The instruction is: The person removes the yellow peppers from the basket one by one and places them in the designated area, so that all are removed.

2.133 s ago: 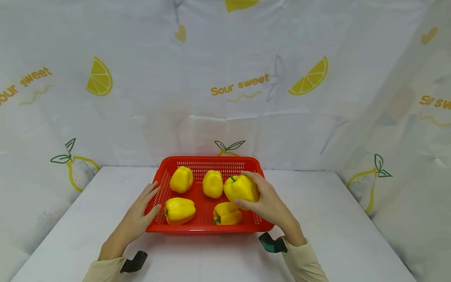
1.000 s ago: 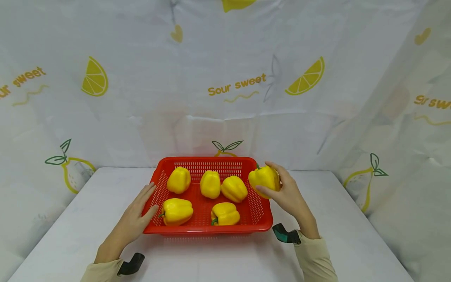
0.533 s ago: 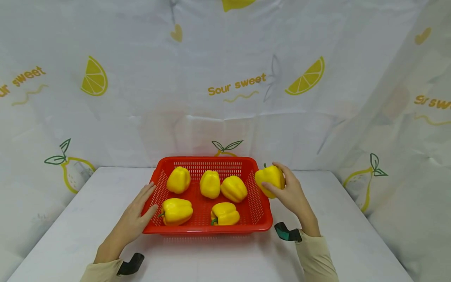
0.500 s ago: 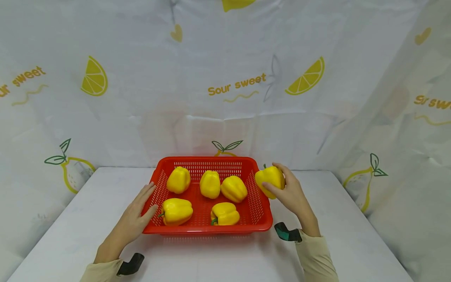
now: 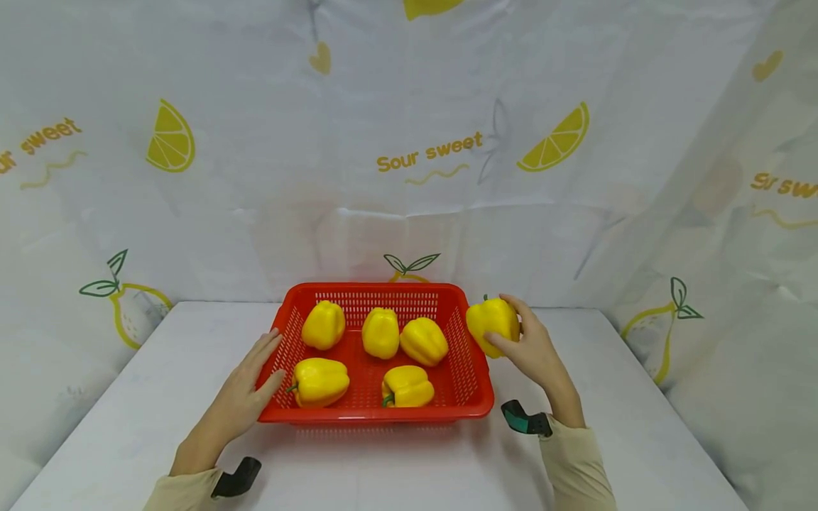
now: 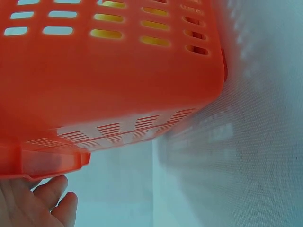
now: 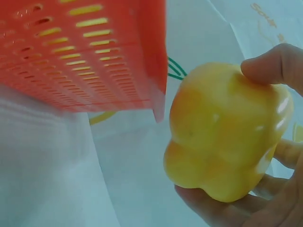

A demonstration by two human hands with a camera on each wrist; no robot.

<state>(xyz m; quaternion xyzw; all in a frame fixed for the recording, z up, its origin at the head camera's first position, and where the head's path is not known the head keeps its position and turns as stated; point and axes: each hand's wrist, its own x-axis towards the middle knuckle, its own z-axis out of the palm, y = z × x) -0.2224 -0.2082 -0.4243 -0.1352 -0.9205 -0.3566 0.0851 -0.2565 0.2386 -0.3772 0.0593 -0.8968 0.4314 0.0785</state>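
A yellow bell pepper (image 5: 493, 326) is gripped by my right hand (image 5: 535, 353) beside the basket's right rim. In the right wrist view, thumb and fingers go around this pepper (image 7: 222, 132), and a gap separates it from the basket wall (image 7: 109, 61). Inside the red basket (image 5: 377, 412) lie several more yellow bell peppers, such as the front left pepper (image 5: 321, 382) and the right-hand pepper (image 5: 424, 341). My left hand (image 5: 239, 397) rests against the left rim with extended, spread fingers. The left wrist view shows its fingers (image 6: 66, 208) beside the rim.
The basket stands on a white-covered table (image 5: 396, 472). Behind it hangs a white curtain (image 5: 287, 177) with lemon prints, which continues along both sides.
My right hand has carried the bell pepper from above the basket rightward to its right rim, uncovering another pepper below. Over the last half second it drifted slightly right. My left hand stayed put.
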